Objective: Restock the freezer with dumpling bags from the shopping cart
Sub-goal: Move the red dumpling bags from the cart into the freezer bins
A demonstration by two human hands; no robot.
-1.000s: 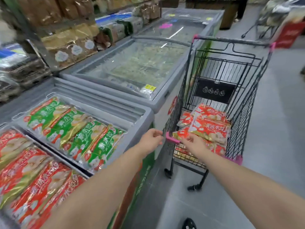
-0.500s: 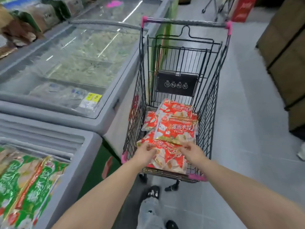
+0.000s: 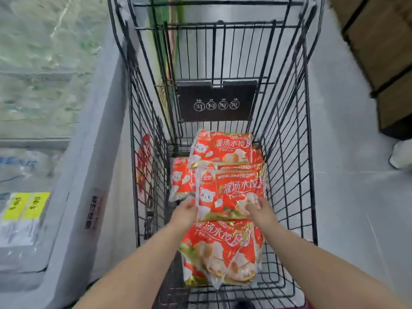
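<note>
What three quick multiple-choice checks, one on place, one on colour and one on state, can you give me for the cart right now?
1. Where do the dumpling bags lie?
A. In the shopping cart
B. On the floor
C. On the freezer lid

2. What is the main colour of the bags?
A. Blue
B. Red-orange
C. Black

3. What are the hands doing?
A. Both push the cart's handle
B. Both hang at the person's sides
C. Both are on the middle bag

Answers:
1. A, the bags are piled on the wire floor of the basket.
2. B, every bag in sight is printed red-orange with gold trim.
3. C, the left hand is at the bag's left edge and the right hand on its lower right corner; a firm grip cannot be told.
</note>
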